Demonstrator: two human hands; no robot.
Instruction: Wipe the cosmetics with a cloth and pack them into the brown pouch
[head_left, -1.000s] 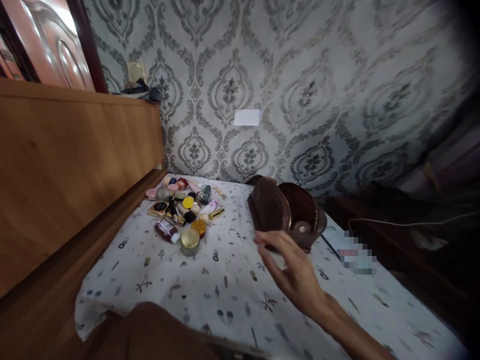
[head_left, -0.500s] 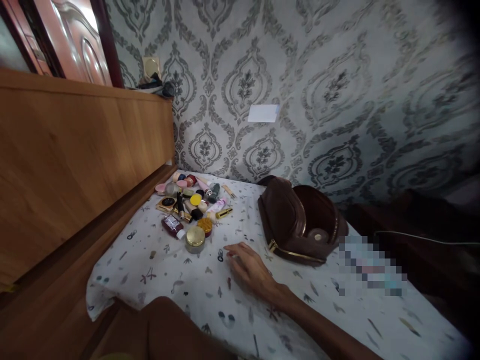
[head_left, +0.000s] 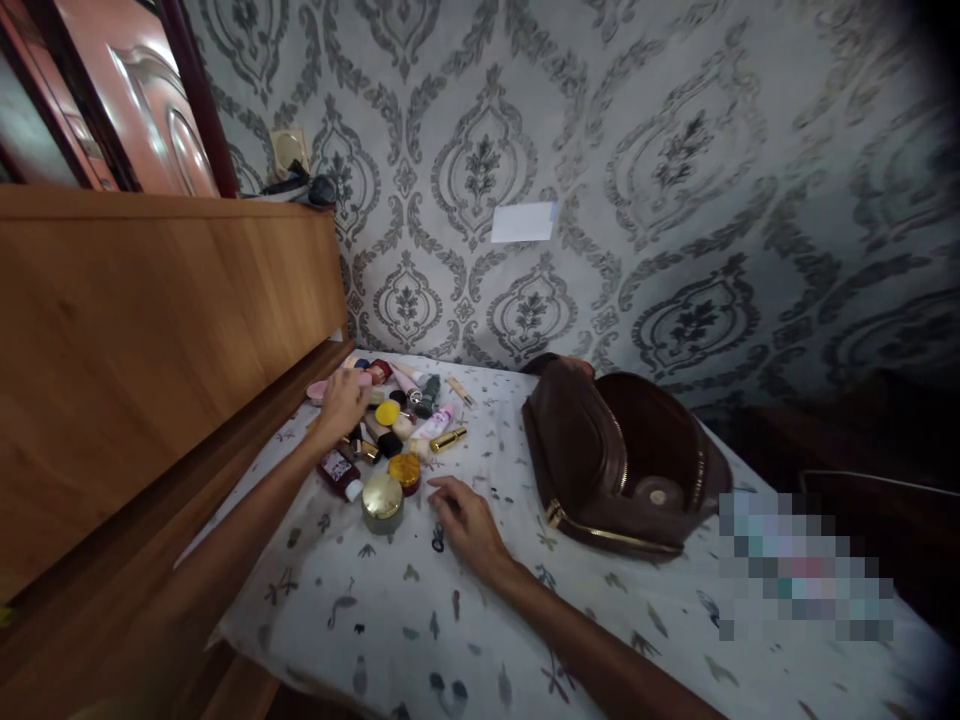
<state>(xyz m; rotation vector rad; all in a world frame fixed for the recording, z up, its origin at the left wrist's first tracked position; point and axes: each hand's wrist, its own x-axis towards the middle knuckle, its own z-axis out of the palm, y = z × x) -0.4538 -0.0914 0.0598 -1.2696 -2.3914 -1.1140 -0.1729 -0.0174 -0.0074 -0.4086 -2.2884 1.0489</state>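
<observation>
Left hand [head_left: 343, 402]: bare
Left forearm [head_left: 259, 512]: bare, slim
Right hand [head_left: 471, 528]: bare, slender-fingered
Right forearm [head_left: 570, 618]: bare, tapering to wrist

the bare left hand [head_left: 345, 405] hid what lay beneath; a multicoloured pixelated patch [head_left: 806, 570] beside the brown leather bag [head_left: 574, 455] was unreadable.

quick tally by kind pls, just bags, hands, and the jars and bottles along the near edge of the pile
Bags: 1 (brown bag)
Hands: 2 (left hand, right hand)
Jars: 2 (gold-lidded jar, amber jar)
Bottles: 1 (dark red bottle)
Total: 6
The rest of the pile overlaps too much to count surely.
</observation>
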